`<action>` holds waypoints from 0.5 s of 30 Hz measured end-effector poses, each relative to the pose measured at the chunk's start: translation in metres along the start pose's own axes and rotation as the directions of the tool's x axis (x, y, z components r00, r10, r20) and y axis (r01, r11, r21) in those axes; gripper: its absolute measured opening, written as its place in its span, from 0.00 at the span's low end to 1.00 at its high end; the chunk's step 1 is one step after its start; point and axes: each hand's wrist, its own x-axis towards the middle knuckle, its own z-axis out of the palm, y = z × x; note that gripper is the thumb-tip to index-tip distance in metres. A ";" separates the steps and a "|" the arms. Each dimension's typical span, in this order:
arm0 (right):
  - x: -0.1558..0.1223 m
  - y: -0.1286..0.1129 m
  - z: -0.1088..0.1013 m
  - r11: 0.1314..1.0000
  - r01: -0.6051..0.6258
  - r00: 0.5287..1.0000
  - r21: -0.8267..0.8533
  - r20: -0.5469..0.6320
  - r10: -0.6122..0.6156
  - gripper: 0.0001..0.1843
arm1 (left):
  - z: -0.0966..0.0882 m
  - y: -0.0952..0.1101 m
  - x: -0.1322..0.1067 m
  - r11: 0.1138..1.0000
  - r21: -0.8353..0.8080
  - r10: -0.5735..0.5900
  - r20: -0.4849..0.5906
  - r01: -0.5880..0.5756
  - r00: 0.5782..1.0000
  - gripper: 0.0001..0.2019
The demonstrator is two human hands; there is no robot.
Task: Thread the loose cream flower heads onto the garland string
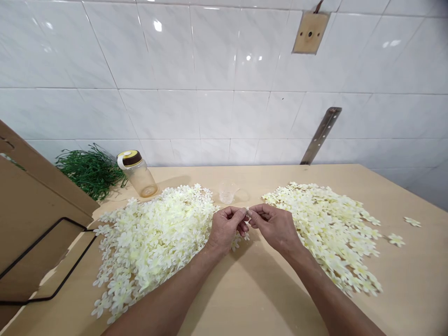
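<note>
My left hand [227, 228] and my right hand [275, 225] meet over the middle of the table, fingertips pinched together. Between them shows a small white piece [247, 211], mostly hidden by the fingers. Beneath my left hand, white petals [235, 242] peek out; whether they are held or lie on the table I cannot tell. A tall heap of pale yellow-white artificial flowers [154, 233] spreads beside my left hand. Right of my right hand lies a flatter spread of similar flowers [332, 224]. Just beyond my hands stands a small clear cup [227, 192].
A bottle [142, 177] with a brown and yellow lid stands behind the left heap, near green artificial stems [89, 170]. Cardboard [31, 210] and a black metal frame [56, 294] occupy the left edge. Two loose flowers [396, 240] lie far right. Behind is a tiled wall [217, 112].
</note>
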 end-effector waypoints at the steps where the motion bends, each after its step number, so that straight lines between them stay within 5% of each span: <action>1: 0.000 0.000 0.000 1.000 0.012 1.000 -0.015 0.001 -0.012 0.10 | 0.000 0.000 0.000 1.000 0.008 0.001 -0.001 -0.001 1.000 0.15; 15: 0.000 -0.006 -0.001 0.985 0.057 0.997 -0.164 -0.046 -0.065 0.11 | 0.001 0.002 0.000 0.999 0.036 -0.006 0.022 0.005 1.000 0.15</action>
